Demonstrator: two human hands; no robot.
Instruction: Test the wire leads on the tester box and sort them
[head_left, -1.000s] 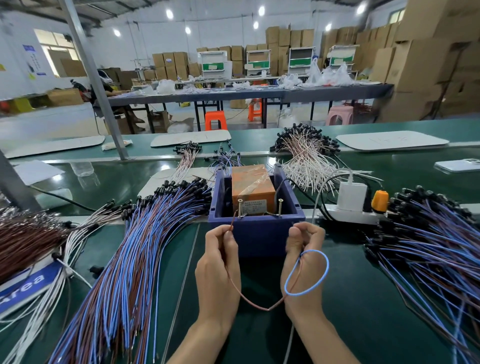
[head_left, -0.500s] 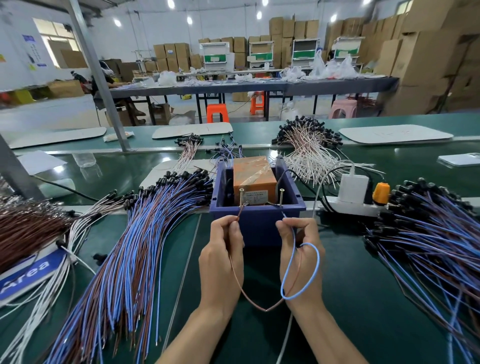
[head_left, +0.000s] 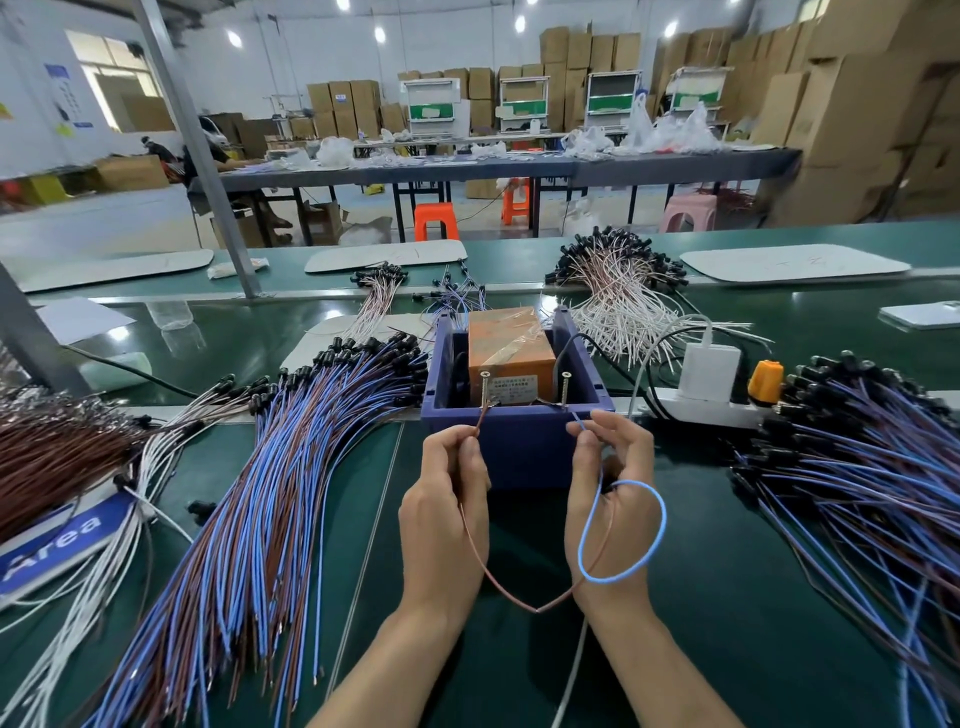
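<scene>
- The left grip (head_left: 447, 514) is pinching the brown wire (head_left: 537, 609) near its bare end; that end is reaching up to the foot of the left screw (head_left: 485, 387) on the tester box (head_left: 511, 343)
- The right grip (head_left: 608, 493) is pinching the blue wire (head_left: 663, 522) just below the right screw (head_left: 565, 387); whether it is touching cannot be told; the wire is looping beside the palm
- The orange tester box is sitting in a blue tray (head_left: 524, 447) on the green desk (head_left: 727, 597)
- Blue-and-brown lead bundles are lying fanned out left (head_left: 249, 493) and right (head_left: 872, 467); a white-and-brown heap (head_left: 618, 296) is lying behind; a power strip (head_left: 701, 413) is sitting right of the tray
- Cardboard boxes (head_left: 831, 130) are lining the room's far walls; an orange stool (head_left: 435, 218) is standing by a long table (head_left: 519, 167)
</scene>
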